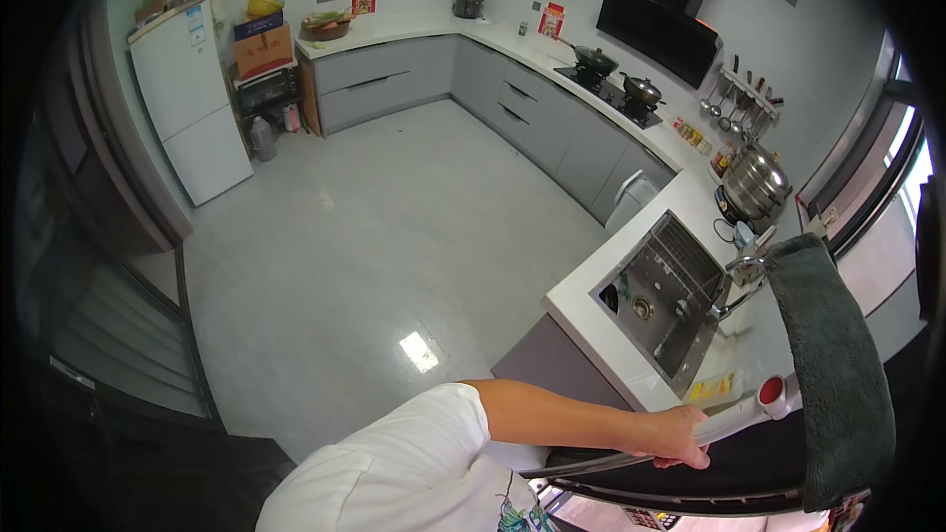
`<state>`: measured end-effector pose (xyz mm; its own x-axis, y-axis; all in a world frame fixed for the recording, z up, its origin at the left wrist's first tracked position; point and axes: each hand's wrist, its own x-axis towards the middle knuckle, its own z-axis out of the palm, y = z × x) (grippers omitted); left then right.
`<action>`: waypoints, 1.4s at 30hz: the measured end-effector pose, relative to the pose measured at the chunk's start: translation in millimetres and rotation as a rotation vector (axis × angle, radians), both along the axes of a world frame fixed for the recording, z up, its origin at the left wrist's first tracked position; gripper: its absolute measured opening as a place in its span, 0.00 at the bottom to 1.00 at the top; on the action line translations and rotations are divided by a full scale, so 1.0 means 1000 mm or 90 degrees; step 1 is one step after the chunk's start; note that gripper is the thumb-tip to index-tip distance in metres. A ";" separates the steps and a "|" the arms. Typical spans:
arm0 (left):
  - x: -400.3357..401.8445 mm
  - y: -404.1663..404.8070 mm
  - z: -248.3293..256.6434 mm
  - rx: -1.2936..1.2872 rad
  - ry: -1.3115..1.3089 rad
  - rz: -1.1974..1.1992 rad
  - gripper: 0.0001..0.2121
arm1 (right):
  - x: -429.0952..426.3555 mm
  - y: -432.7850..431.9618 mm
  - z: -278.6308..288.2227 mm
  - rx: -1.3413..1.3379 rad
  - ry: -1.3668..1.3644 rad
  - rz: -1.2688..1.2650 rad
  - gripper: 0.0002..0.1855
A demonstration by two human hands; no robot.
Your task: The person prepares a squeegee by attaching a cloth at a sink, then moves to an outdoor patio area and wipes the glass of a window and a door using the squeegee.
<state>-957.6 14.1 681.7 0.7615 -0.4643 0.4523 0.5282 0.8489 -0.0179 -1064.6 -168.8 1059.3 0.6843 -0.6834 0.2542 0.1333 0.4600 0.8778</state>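
My left hand (676, 437) reaches across from the lower left, its fingers closed around the handle (606, 464) of what looks like a flat mop. Past the hand, a white plastic section (728, 420) with a red round button (771, 389) leads to a long dark grey fabric pad (835, 369), raised at the right. The pad's upper end is near the faucet (728, 303) in the picture; whether they touch I cannot tell. A steel sink (669, 288) is set in the white countertop (573, 295). My right hand is not in view.
Behind the sink stand a large steel steamer pot (755, 181) and small bottles. Two pans sit on the gas hob (610, 96) under a black range hood (658, 22). A white bin (632, 196) stands by the cabinets. A white fridge (181, 96) is across the tiled floor (369, 236).
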 end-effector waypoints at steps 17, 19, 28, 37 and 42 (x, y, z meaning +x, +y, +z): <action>-0.066 -0.024 0.294 -0.163 -0.378 -0.007 0.09 | -0.142 0.071 0.076 0.164 -0.182 0.156 0.17; -0.076 -0.023 0.347 -0.197 -0.428 -0.027 0.09 | -0.227 -0.017 0.150 0.055 0.061 0.303 0.15; -0.061 -0.085 0.540 -0.171 -0.418 0.002 0.08 | -0.219 0.011 0.182 0.000 -0.242 0.022 0.14; -0.018 -0.171 0.735 -0.256 -0.398 0.026 0.09 | -0.121 -0.154 0.283 0.683 -0.643 0.805 0.36; 0.014 -0.301 0.856 -0.201 -0.306 0.096 0.09 | -0.049 -0.294 0.385 0.721 -1.310 0.693 0.30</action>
